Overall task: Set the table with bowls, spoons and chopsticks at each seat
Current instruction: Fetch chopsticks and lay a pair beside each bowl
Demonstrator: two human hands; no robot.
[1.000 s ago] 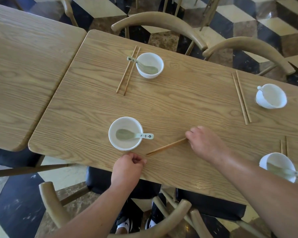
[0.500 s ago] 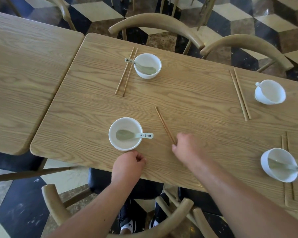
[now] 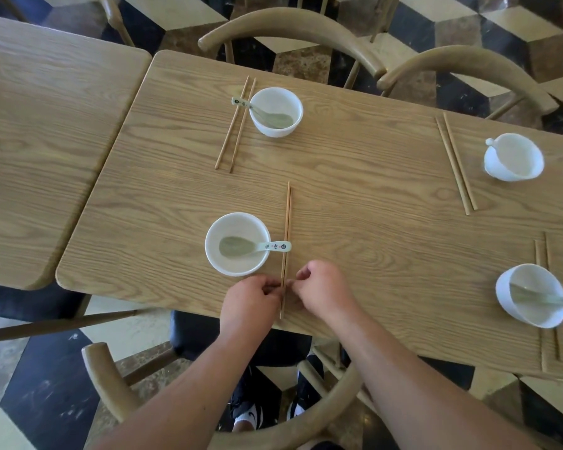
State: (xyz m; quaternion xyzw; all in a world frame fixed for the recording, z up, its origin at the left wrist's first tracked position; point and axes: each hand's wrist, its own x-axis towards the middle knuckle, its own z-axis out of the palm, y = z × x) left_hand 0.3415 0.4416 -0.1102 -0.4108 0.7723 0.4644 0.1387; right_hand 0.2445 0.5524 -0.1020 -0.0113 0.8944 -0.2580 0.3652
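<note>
Chopsticks (image 3: 288, 209) lie lengthwise up the frame, just right of the bowl (image 3: 241, 270) — left hand (image 3: 249, 306) and right hand (image 3: 322, 293) both pinch the near end.

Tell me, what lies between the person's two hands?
A pair of slim brown wooden chopsticks, pinched by the left hand and right hand, shown in the head view.

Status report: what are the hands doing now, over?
Left hand and right hand both pinch thin wooden chopsticks. Chopsticks lie beside round white bowl. Pale green spoon handle overlaps them.
</note>
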